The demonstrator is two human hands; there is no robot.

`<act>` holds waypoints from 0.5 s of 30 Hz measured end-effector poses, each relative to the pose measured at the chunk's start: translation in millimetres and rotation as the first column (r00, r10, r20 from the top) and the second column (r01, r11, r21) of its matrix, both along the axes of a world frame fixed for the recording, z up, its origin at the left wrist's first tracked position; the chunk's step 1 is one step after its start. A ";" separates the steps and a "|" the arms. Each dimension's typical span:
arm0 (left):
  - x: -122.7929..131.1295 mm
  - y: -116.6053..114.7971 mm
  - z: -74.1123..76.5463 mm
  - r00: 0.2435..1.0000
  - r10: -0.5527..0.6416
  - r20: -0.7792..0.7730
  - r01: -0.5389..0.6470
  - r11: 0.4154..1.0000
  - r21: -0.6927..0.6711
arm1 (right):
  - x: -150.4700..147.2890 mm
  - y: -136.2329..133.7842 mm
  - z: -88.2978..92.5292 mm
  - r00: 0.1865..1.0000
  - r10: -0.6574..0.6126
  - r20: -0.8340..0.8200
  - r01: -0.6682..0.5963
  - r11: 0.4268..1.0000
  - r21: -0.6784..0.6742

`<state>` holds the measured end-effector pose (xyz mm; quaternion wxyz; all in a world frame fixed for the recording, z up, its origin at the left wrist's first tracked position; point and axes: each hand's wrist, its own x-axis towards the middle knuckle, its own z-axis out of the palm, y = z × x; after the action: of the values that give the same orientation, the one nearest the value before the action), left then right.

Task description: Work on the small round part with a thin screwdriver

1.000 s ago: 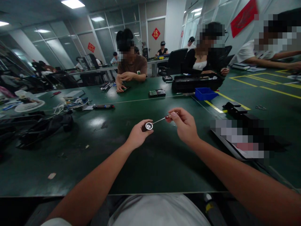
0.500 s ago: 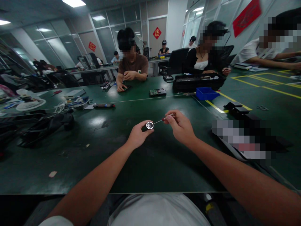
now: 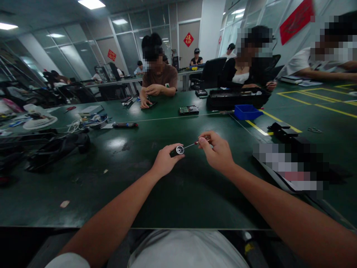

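Above the middle of the green table [image 3: 156,201], my left hand [image 3: 164,160] is closed around a small dark cylindrical part [image 3: 180,150]. Its round end, with a bright silver rim, faces right and toward me; what exactly the part is I cannot make out. My right hand [image 3: 219,150] pinches the handle of a screwdriver [image 3: 191,145] between thumb and fingers. The thin shaft points left, and its tip is at the round end of the part. Whether the tip sits on a screw is too small to tell.
Beyond my hands lie a circuit-board device [image 3: 189,110], a blue bin [image 3: 247,112] and a pen-shaped tool [image 3: 125,125]. Black parts [image 3: 57,150] lie left; a pixelated sheet [image 3: 287,169] and black pieces lie right. A co-worker [image 3: 158,80] sits opposite, others at the right.
The whole view has shifted slightly to the right. Both hands keep their grips, and the screwdriver tip stays at the round end of the part.
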<state>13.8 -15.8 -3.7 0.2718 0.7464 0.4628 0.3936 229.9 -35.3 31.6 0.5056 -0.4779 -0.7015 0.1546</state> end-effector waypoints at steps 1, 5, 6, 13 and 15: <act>-0.1 -0.5 0.7 1.000 0.001 -0.015 0.000 1.000 0.016 | 0.1 0.3 -0.1 1.000 -0.006 -0.003 0.006 1.000 0.001; -0.7 -1.0 1.0 0.999 -0.002 -0.042 0.005 0.999 0.051 | 0.3 0.7 0.5 1.000 -0.022 -0.013 0.022 1.000 0.007; -0.8 -0.8 0.8 0.999 -0.003 -0.046 0.006 0.999 0.054 | 0.2 0.6 0.9 1.000 -0.025 -0.007 0.025 1.000 0.008; -2.7 -0.7 2.7 0.991 -0.019 -0.132 0.032 0.995 0.095 | 0.1 -2.5 4.6 0.988 -0.087 0.124 0.088 0.996 -0.002; -3.1 -0.8 3.4 0.988 -0.021 -0.153 0.039 0.993 0.114 | 0.2 -2.6 4.6 0.989 -0.075 0.131 0.075 0.997 0.005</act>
<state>10.7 -16.6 -0.3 0.1976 0.7956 0.4468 0.3582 230.1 -37.9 36.3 0.4638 -0.5129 -0.7148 0.1039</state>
